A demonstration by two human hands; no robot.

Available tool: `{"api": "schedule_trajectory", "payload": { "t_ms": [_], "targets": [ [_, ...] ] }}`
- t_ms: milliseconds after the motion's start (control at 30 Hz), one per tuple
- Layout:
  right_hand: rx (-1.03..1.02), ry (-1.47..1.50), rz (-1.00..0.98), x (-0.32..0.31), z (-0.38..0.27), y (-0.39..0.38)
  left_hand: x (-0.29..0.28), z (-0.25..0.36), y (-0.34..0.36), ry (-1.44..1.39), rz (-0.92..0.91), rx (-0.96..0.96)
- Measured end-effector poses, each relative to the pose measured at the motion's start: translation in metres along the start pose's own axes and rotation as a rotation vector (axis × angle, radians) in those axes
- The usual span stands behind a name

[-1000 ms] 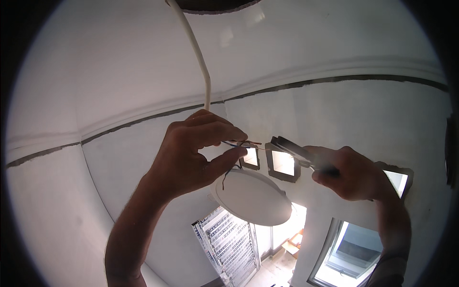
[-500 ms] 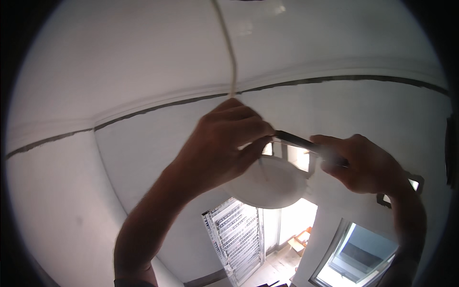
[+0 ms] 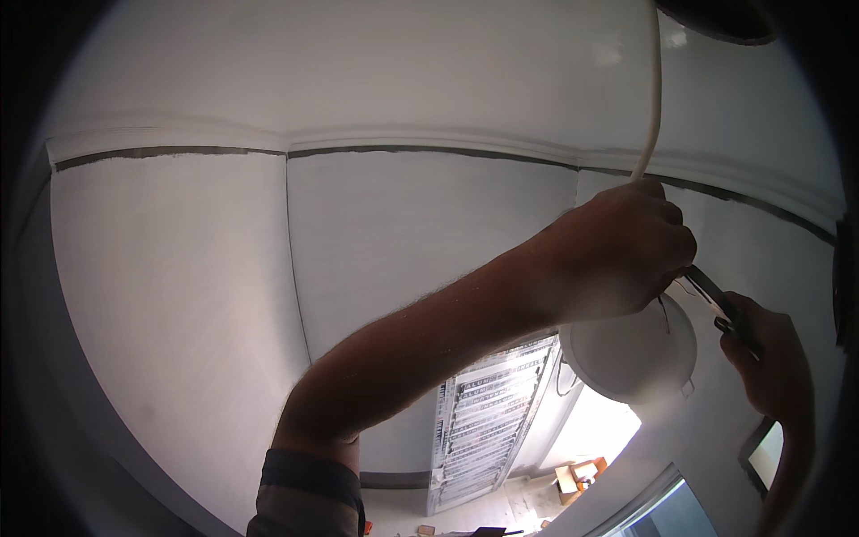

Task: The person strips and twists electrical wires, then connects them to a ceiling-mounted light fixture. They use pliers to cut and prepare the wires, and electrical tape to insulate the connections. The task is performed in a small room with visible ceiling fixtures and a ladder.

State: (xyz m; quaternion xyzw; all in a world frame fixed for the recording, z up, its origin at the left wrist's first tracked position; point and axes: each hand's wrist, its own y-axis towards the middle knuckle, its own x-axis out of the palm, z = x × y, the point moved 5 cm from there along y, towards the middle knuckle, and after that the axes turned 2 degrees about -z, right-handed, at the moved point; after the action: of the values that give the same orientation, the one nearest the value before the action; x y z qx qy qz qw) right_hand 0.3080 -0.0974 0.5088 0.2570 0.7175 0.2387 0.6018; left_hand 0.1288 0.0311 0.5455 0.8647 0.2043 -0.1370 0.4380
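A white cable [image 3: 656,89] comes down from the ceiling into my left hand [image 3: 626,246], whose fingers are closed around its lower end. Thin wires poke out below those fingers. In my right hand [image 3: 777,358] is a slim dark hand tool [image 3: 710,291] with a lighter edge, its tip right at the left fingertips; I cannot make out its exact kind. Just under my left hand hangs a round white ceiling light [image 3: 631,353], with a short dark lead at its upper part and a small clip on its rim. My left fingertips are partly hidden.
A round dark hole [image 3: 720,18] opens in the ceiling at the upper right. White walls [image 3: 179,295] meet the ceiling along a dark strip. Far below are a door panel [image 3: 492,412] wrapped in printed film, a cardboard box [image 3: 577,479] on the floor and a window [image 3: 667,510].
The view has swung left, so hands, cable and light appear farther right. The ceiling hole has come more into sight. The tool now points more steeply, still in my right hand.
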Motion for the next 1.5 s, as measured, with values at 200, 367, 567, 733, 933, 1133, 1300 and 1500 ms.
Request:
{"api": "schedule_trajectory", "payload": {
  "t_ms": [200, 367, 567, 733, 933, 1133, 1300, 1500],
  "targets": [
    [0.144, 0.315, -0.304, 0.020, 0.028, -0.001, -0.011, 0.010, -0.003, 0.109, -0.137, 0.040],
    [0.435, 0.802, -0.638, 0.019, 0.019, -0.021, -0.005, 0.020, -0.006, 0.160, -0.100, 0.121],
    [0.125, 0.405, -0.347, 0.007, 0.005, 0.002, -0.014, 0.014, 0.000, 0.234, -0.195, -0.017],
    [-0.265, -0.231, 0.197, -0.006, 0.019, -0.024, -0.008, 0.010, 0.000, 0.101, -0.023, 0.023],
    [-0.460, -0.797, 0.629, -0.014, 0.015, -0.028, -0.012, 0.013, 0.002, 0.078, 0.076, 0.079],
    [-0.326, -0.230, 0.342, -0.010, 0.002, -0.017, -0.021, 0.012, -0.003, 0.037, 0.085, 0.087],
    [-0.102, 0.070, -0.131, -0.016, 0.001, -0.013, -0.016, 0.014, -0.002, 0.094, 0.050, 0.095],
    [0.054, -0.004, -0.239, -0.032, -0.007, -0.010, -0.009, 0.001, 0.000, 0.034, 0.048, 0.047]
  ]
}}
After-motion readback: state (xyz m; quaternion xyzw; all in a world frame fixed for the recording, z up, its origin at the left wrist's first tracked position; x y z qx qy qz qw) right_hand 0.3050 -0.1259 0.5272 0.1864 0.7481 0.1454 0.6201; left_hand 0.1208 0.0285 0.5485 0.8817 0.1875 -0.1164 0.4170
